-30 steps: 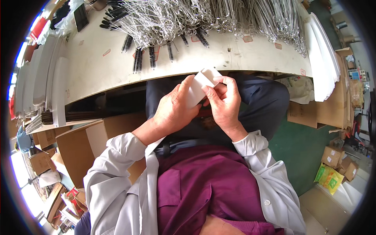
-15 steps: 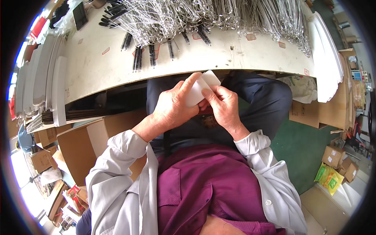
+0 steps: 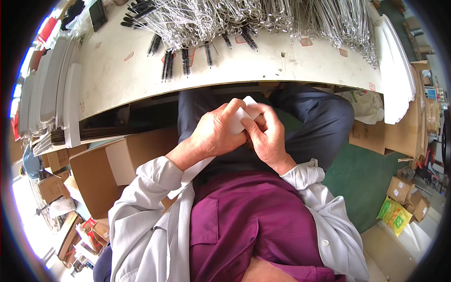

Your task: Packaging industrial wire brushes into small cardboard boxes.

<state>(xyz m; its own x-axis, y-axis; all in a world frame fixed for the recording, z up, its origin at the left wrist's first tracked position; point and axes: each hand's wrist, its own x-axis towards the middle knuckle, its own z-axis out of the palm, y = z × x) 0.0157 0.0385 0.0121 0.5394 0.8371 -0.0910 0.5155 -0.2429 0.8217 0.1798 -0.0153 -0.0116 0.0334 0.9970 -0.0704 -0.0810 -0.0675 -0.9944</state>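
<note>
- There was one small white carton (image 3: pixel 238 119), between the two hands, with one pale panel or flap standing up at its far end.
- Both hands were partly closed: the left hand (image 3: pixel 216 132) wrapped its side with curled fingers, while the right hand (image 3: pixel 268 137) pinched it narrowly between thumb and bent fingers.
- Beyond the hands, at least six black bristle brush heads (image 3: pixel 186 62) pointed toward them on one worktable (image 3: pixel 127 80); the heaped wire handles (image 3: pixel 263 19) were too tangled to count.
- Two stacks of white card flanked the hands, a left stack (image 3: pixel 49 89) and a right stack (image 3: pixel 397 70), both well apart from them.
- One open brown box (image 3: pixel 91 183) stood left of the left hand, lower down.
</note>
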